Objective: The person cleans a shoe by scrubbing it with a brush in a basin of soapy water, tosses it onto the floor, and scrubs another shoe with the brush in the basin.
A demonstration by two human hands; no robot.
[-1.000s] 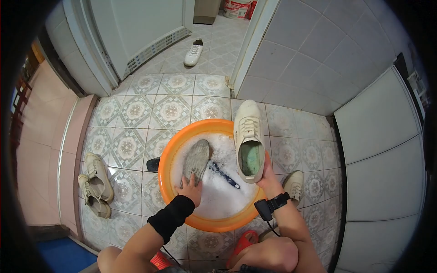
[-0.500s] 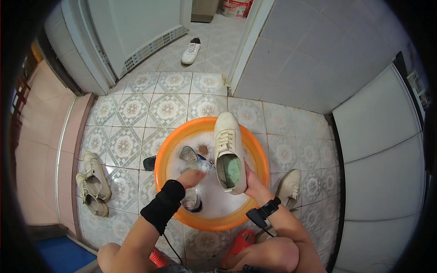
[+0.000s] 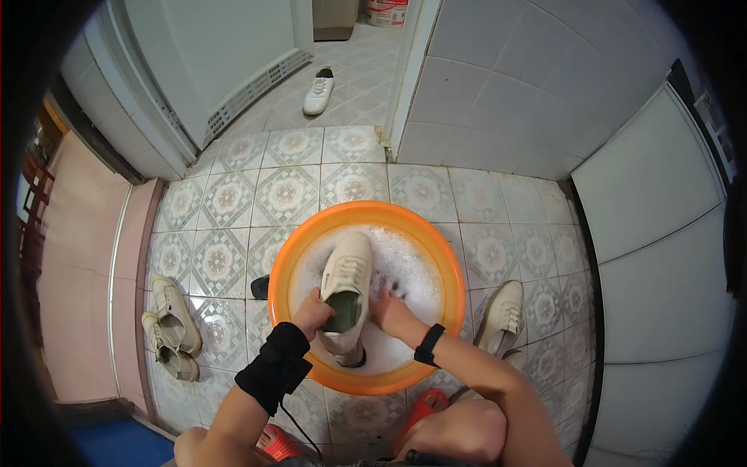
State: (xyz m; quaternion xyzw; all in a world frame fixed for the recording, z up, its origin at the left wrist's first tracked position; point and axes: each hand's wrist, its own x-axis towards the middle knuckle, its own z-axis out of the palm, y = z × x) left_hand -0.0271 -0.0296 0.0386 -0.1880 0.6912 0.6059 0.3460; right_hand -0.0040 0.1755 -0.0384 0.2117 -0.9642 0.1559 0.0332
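A cream lace-up shoe (image 3: 348, 268) is over the foamy water in the orange basin (image 3: 282, 327), toe pointing away from me and opening facing up. My left hand (image 3: 314, 313) grips its left side near the heel, thumb at the opening. Just right of the shoe, my right hand (image 3: 394, 315) reaches down to the suds; its fingertips are partly hidden, so what they hold, if anything, cannot be made out. Small dark spots show in the foam by those fingers. Beneath the heel, part of another item (image 3: 354, 359) with a dark edge pokes out.
A pair of cream shoes (image 3: 176, 319) lies on the tiles at left. Another cream shoe (image 3: 502, 315) rests right of the basin, and a white shoe (image 3: 318, 92) by the doorway. A dark object (image 3: 261, 287) touches the basin's left side. White panels (image 3: 661, 303) stand at right.
The cream shoe has moved left and down over the basin, from my right hand to my left. My right hand has let go and lowered toward the foam.
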